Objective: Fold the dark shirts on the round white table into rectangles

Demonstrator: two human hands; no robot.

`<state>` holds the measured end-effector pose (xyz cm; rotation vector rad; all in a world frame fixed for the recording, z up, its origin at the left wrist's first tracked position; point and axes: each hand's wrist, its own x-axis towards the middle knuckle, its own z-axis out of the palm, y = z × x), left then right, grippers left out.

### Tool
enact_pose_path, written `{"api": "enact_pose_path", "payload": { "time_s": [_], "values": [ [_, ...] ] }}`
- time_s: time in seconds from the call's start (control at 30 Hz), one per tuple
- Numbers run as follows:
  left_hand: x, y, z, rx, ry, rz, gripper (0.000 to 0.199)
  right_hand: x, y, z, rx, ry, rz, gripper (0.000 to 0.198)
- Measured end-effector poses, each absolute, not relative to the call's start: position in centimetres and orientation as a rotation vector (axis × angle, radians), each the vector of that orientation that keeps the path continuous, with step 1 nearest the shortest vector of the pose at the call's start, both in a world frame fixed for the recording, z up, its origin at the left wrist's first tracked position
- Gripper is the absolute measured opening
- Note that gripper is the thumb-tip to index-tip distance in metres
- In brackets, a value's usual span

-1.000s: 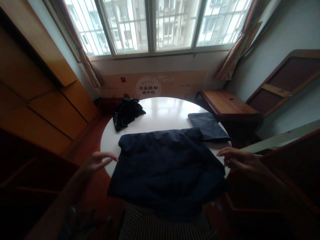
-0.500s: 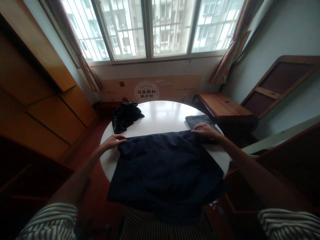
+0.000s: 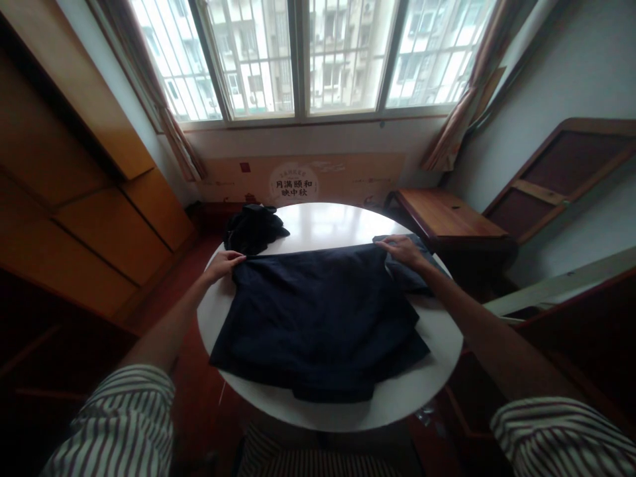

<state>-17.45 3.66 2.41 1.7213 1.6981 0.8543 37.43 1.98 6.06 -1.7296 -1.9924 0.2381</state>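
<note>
A dark navy shirt [image 3: 322, 318] lies spread over the round white table [image 3: 332, 417], its collar-like flap at the near edge. My left hand [image 3: 223, 265] pinches the shirt's far left corner. At the far right corner my right hand [image 3: 401, 249] grips the same edge, which is drawn straight between the two hands. Under and beside my right hand lies a folded grey-blue garment [image 3: 412, 275]. A crumpled black garment [image 3: 254, 228] sits just beyond my left hand.
A wooden side table [image 3: 447, 212] stands beyond the table at the right, near a framed wooden panel [image 3: 551, 179] against the wall. Wooden cabinets [image 3: 114, 212] line the left side. A barred window [image 3: 298, 59] is ahead.
Both hands have moved away from me, drawing the shirt farther over the table. Its near edge, which hung past the table's front, now lies on the tabletop.
</note>
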Motion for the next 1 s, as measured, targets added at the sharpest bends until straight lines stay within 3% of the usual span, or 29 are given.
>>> {"api": "enact_pose_path", "payload": {
  "time_s": [0.17, 0.23, 0.37, 0.57, 0.7, 0.8, 0.93, 1.0],
  "values": [
    [-13.7, 3.2, 4.8, 2.192, 2.063, 0.815, 0.023, 32.3, 2.6, 6.5, -1.884, -2.005, -0.013, 0.031],
    [-10.1, 2.4, 5.0, 2.454, 1.902, 0.84, 0.027, 28.4, 1.7, 6.1, -1.781, -2.133, -0.096, 0.035],
    [-3.4, 1.1, 2.8, 2.698, 1.286, 0.523, 0.044, 21.1, -0.4, 3.7, -1.379, -2.521, 0.09, 0.044],
    [-6.3, 0.6, -0.5, 2.496, 1.668, 0.075, 0.058, 23.2, -0.1, 0.1, -1.943, -2.351, 0.214, 0.068],
    [-10.7, -0.6, -0.6, 2.375, 1.905, 0.145, 0.054, 27.0, 1.0, 0.2, -2.26, -2.095, 0.216, 0.074],
    [-12.1, -2.0, -0.9, 2.31, 2.047, 0.39, 0.049, 27.5, 1.0, 0.7, -2.285, -2.05, 0.184, 0.074],
    [-13.4, -3.7, -0.5, 1.986, 2.218, 0.82, 0.052, 25.5, -1.6, 1.8, -2.106, -2.138, 0.083, 0.07],
    [-14.3, -4.4, 0.3, 1.644, 2.114, 0.91, 0.056, 23.7, -4.3, 2.6, -1.855, -2.298, 0.183, 0.066]
  ]
}}
